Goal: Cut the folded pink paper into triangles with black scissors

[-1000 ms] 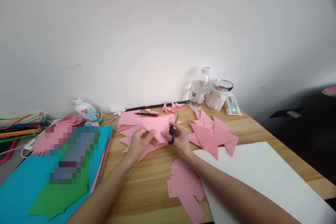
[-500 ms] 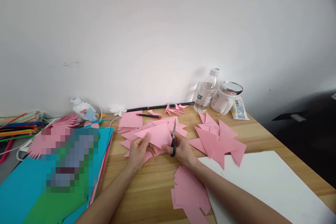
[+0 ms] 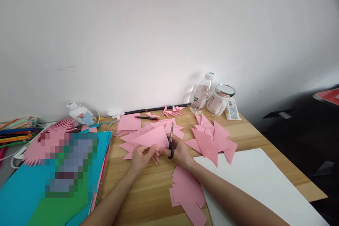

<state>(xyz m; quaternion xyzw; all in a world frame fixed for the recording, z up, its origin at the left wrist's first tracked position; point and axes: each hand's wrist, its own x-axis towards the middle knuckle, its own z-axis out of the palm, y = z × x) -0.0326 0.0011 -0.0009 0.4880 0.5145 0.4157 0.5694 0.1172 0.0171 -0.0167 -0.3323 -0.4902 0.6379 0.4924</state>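
Right hand (image 3: 178, 151) is closing its grip on black scissors (image 3: 171, 141), blades pointing to 12 o'clock. Left hand (image 3: 143, 156) is pinching the pink triangle (image 3: 153, 137) at its 6 o'clock edge, above the worktop (image 3: 148, 187). Risk: paper is flexing, so the cut may be wandering; left fingers are sitting near the blades.

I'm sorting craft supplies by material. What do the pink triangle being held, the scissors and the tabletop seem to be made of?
Pink triangle: thin matte paper, flat with sharp creased edges. Scissors: bright, probably metal blades with black, likely plastic handles. Tabletop: pale wood-grain surface with a slight sheen; whether solid wood or laminate cannot be told.
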